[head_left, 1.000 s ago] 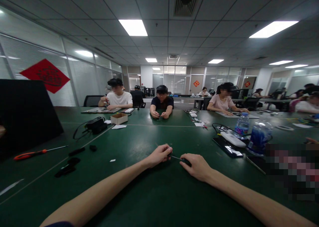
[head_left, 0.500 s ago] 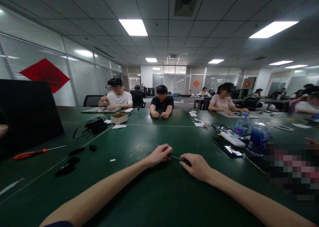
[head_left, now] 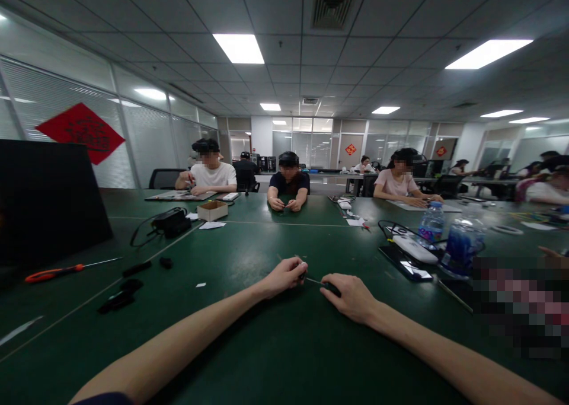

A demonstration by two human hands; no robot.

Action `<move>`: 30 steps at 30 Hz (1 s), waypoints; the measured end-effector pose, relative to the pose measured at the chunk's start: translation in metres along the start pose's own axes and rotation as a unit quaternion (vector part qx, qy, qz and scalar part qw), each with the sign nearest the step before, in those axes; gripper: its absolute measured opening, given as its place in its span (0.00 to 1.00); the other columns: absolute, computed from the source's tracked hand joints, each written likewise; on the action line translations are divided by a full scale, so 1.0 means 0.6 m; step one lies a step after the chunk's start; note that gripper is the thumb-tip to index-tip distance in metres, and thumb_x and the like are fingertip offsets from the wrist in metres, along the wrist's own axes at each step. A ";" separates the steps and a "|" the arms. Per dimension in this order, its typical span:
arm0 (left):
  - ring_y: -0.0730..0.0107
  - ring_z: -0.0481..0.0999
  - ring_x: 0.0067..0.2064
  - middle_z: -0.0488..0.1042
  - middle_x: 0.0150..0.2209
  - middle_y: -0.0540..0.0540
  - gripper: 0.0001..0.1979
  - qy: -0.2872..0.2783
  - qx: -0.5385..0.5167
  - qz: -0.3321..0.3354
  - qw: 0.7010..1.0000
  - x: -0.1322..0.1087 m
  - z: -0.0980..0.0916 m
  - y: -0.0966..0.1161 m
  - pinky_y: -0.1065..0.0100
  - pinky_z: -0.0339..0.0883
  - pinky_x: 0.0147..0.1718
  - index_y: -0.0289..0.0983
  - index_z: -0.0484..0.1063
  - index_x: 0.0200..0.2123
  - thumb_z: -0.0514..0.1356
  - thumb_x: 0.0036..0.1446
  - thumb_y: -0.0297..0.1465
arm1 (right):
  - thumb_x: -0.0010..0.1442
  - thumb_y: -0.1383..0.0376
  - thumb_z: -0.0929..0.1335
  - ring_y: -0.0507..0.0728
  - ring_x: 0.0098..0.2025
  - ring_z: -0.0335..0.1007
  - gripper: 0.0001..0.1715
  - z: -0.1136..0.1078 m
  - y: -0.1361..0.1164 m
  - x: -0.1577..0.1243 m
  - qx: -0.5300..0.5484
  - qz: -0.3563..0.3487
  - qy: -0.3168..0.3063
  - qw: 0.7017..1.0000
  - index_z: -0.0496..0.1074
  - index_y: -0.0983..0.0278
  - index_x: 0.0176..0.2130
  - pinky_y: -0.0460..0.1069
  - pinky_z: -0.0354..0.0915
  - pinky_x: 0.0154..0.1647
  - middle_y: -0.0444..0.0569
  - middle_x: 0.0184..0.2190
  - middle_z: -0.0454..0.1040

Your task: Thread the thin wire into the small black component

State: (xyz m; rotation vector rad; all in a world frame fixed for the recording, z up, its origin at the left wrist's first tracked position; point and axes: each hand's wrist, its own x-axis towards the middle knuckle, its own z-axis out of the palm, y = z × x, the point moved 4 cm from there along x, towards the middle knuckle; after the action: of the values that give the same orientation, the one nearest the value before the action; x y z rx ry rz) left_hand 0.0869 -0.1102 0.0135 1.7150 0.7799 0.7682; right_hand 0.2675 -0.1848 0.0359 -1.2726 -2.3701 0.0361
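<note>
1. Head view: we look forward and down along both bare forearms, across a long green tabletop (head_left: 231, 245) in a bright open office.
2. Our left hand (head_left: 282, 277) closes in a narrow grip around a small dark part (head_left: 303, 274), too small for us to identify.
3. Our right hand (head_left: 351, 298) holds the black handle of a small screwdriver (head_left: 329, 286) in a narrow grip. Its thin shaft points at the dark part, but we cannot tell whether they touch.
4. A scrap of white paper (head_left: 201, 284) lies left of our hands.
5. Farther left are an orange-handled screwdriver (head_left: 53, 271), loose black pieces (head_left: 120, 303), a black adapter (head_left: 171, 222) with its cable, and a cardboard box (head_left: 212, 211).
6. To the right stand a water bottle (head_left: 431, 222) and a blue-filled cup (head_left: 462, 246), beside a phone (head_left: 404, 268).
7. Three people (head_left: 288, 182) sit across the tabletop. Behind them are ceiling lights (head_left: 240, 48) and window blinds (head_left: 151, 138) with a red paper diamond (head_left: 80, 131).
</note>
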 end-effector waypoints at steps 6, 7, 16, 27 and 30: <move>0.81 0.59 0.21 0.64 0.25 0.51 0.24 -0.003 0.005 -0.005 1.000 -0.003 0.000 0.004 0.77 0.52 0.20 0.34 0.64 0.37 0.52 0.54 0.51 | 0.63 0.57 0.61 0.54 0.34 0.69 0.15 0.001 0.000 0.000 0.001 0.002 0.000 1.000 0.70 0.61 0.44 0.49 0.63 0.38 0.47 0.35 0.73; 0.81 0.59 0.21 0.64 0.25 0.51 0.24 -0.004 0.004 -0.004 1.000 -0.003 0.000 0.004 0.77 0.52 0.20 0.34 0.64 0.37 0.52 0.54 0.51 | 0.63 0.57 0.61 0.54 0.35 0.69 0.15 0.001 0.000 0.000 0.001 0.002 0.001 1.000 0.70 0.61 0.44 0.49 0.63 0.38 0.47 0.35 0.73; 0.81 0.58 0.21 0.63 0.24 0.52 0.24 0.001 0.005 -0.007 1.000 -0.001 0.000 -0.001 0.76 0.50 0.19 0.34 0.64 0.37 0.52 0.54 0.51 | 0.63 0.56 0.61 0.55 0.35 0.69 0.16 0.001 -0.001 0.001 -0.007 0.005 0.008 1.000 0.70 0.61 0.44 0.49 0.63 0.38 0.47 0.35 0.73; 0.78 0.62 0.24 0.63 0.25 0.52 0.21 -0.024 0.018 -0.004 1.000 -0.007 0.002 0.009 0.76 0.51 0.20 0.34 0.64 0.36 0.53 0.54 0.49 | 0.63 0.56 0.60 0.54 0.35 0.69 0.17 -0.003 0.000 0.001 0.030 0.021 0.004 0.999 0.70 0.61 0.45 0.48 0.63 0.38 0.47 0.36 0.73; 0.77 0.63 0.25 0.63 0.26 0.51 0.22 -0.021 0.016 -0.009 1.000 -0.008 0.001 0.009 0.75 0.53 0.21 0.34 0.65 0.37 0.53 0.54 0.49 | 0.63 0.56 0.60 0.54 0.34 0.69 0.17 -0.001 0.003 0.001 0.041 0.024 0.001 0.999 0.70 0.61 0.44 0.49 0.63 0.37 0.47 0.35 0.73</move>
State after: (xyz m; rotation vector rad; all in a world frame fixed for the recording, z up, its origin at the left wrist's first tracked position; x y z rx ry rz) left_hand 0.0853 -0.1156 0.0180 1.7440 0.7813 0.7073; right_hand 0.2686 -0.1831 0.0361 -1.2896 -2.3123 0.1457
